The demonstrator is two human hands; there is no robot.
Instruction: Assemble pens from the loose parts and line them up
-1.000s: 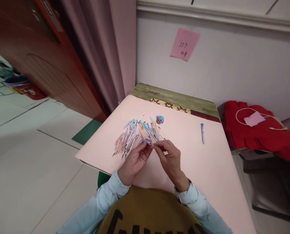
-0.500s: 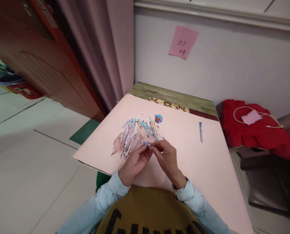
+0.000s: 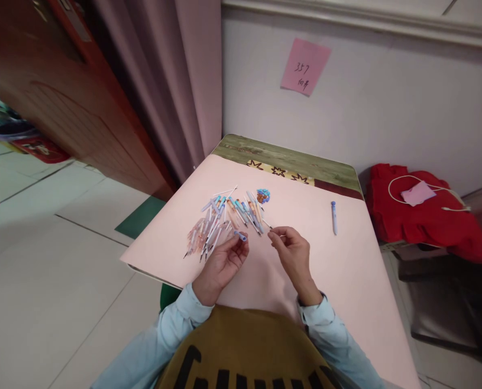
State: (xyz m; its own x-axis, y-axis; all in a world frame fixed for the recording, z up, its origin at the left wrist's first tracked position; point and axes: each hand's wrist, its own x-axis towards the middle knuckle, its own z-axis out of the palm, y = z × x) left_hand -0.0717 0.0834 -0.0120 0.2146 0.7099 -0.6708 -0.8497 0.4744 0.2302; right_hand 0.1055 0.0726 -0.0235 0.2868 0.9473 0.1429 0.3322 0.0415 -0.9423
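My left hand (image 3: 224, 266) is closed, thumb and fingers pinching a blue pen barrel (image 3: 241, 236) whose open end points right. To its right, my right hand (image 3: 292, 254) hovers over the table with thumb and index finger pressed together. Whatever is between those fingertips is too small to make out. Just at them lies the dark tip of a white pen refill (image 3: 266, 222); I cannot tell if they touch it. Beyond both hands spreads a pile of blue and tan pen barrels (image 3: 235, 209) mixed with refills. Clear pinkish pen parts (image 3: 195, 237) lie left of my left hand.
Small blue and brown pieces (image 3: 263, 195) are heaped behind the pile. One blue pen (image 3: 334, 218) lies apart on the right of the pale table (image 3: 338, 286). A red cloth (image 3: 406, 210) with a white cable covers a stool. A wooden door (image 3: 82, 102) stands left.
My hands have parted. The right one moved right, off the blue barrel, to the refill at the pile's edge. The left one keeps the barrel and shifted slightly left.
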